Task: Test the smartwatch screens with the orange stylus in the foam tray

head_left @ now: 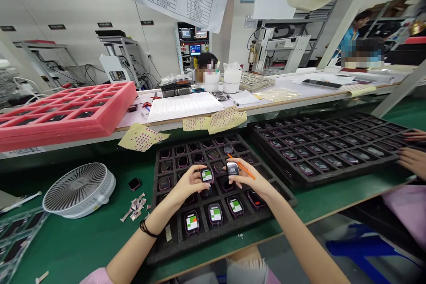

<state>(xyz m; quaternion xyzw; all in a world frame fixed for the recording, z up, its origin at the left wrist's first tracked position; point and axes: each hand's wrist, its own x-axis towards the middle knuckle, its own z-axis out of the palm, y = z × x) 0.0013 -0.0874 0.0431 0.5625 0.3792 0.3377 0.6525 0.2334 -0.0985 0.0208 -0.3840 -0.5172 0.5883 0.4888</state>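
My left hand (189, 183) grips a smartwatch body (207, 175) whose screen shows green and white. My right hand (249, 178) holds a second, dark-screened smartwatch body (232, 169) by its edges, and a thin orange stick (242, 167) lies across those fingers. Both hands are over a black foam tray (169, 248) with square pockets. Several watches with lit green, white and red screens (215, 214) sit in its front row. Further back, its pockets hold dark watches.
A second black tray (329, 146) lies to the right, under a co-worker's hands (411, 162). On the green bench are a white fan (79, 190), paper scraps (136, 207) and a loose watch (134, 184). Beyond stand a pink foam tray (66, 111) and sticker sheets (143, 137).
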